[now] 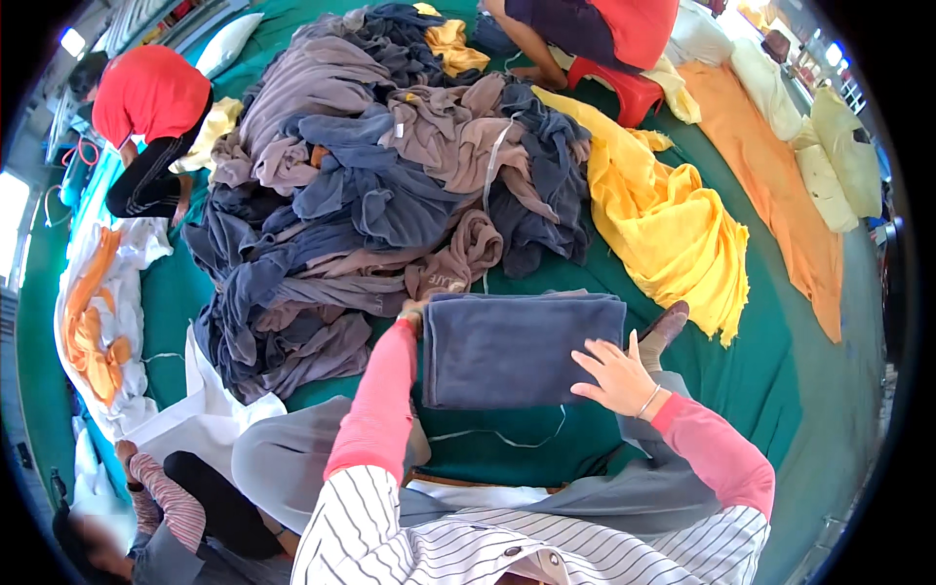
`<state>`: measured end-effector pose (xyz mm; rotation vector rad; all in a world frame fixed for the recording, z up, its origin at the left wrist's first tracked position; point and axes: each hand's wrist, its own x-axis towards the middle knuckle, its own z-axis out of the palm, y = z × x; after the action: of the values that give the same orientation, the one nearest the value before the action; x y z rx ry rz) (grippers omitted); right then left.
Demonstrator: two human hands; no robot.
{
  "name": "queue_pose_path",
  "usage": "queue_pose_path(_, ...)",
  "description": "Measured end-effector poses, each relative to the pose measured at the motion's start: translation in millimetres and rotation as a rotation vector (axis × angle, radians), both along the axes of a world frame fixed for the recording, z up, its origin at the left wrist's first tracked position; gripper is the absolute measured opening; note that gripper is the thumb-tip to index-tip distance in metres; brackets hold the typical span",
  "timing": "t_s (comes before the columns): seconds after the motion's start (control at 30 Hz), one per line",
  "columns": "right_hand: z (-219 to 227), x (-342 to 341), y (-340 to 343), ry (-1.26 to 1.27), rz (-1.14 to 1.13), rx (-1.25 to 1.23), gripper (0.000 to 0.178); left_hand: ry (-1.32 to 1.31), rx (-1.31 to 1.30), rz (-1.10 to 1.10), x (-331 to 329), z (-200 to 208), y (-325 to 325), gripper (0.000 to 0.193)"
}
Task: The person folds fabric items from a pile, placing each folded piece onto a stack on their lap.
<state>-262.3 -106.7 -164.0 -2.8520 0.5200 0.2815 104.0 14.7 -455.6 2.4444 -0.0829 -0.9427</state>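
1 folded grey-blue bundle (522, 351) | left fingers (413, 311): cannot tell | right fingers (592, 366): spread wide | 1 cloth heap (375, 180)

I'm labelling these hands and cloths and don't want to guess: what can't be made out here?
Head view: the grip of the left hand, mostly hidden by the hand itself and the edge of the folded blue-grey cloth.
Head view: whether the right hand touches that cloth; the hand covers any contact.
Head view: the head of the co-worker on the red stool, cut off by the top edge.
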Motion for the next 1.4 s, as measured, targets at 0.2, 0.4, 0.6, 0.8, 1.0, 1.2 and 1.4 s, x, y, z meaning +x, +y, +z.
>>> queue_pose_path(0.2,51.2,2.2,-15.2,0.009,-0.003,0.089,0.049,-0.155,-0.758,-0.32,-0.9,75.0,-40.0,0.023)
queue_pose_path(0.4,80.1,57.0,-33.8,-0.019,0.021,0.132,0.05,0.281,-1.12,-0.451,39.4,268.8,-67.2,0.025)
queue_pose_path(0.6,78.0,88.7,-36.9,-0.728,-0.051,0.168,0.071,0.352,-1.592,-0.735,-59.2,427.9,-38.2,0.016)
queue_pose_path(0.8,52.4,92.6,-34.7,-0.649,-0.136,0.865,0.056,1.052,-1.639,-0.243,-95.4,468.0,37.1,0.03)
queue_pose_path(1.0,76.1,72.4,-48.4,-0.578,-0.243,1.57,0.042,1.244,-1.578,0.106,-84.7,437.2,26.1,0.035)
queue_pose_path(1.2,87.4,71.3,-28.6,-0.34,-0.031,1.626,0.057,1.328,-1.61,0.081,-93.3,446.3,19.3,0.034)
queue_pose_path(1.4,129.6,71.2,-26.9,-0.308,0.241,1.593,0.074,1.317,-1.697,0.031,-73.5,434.2,6.6,0.036)
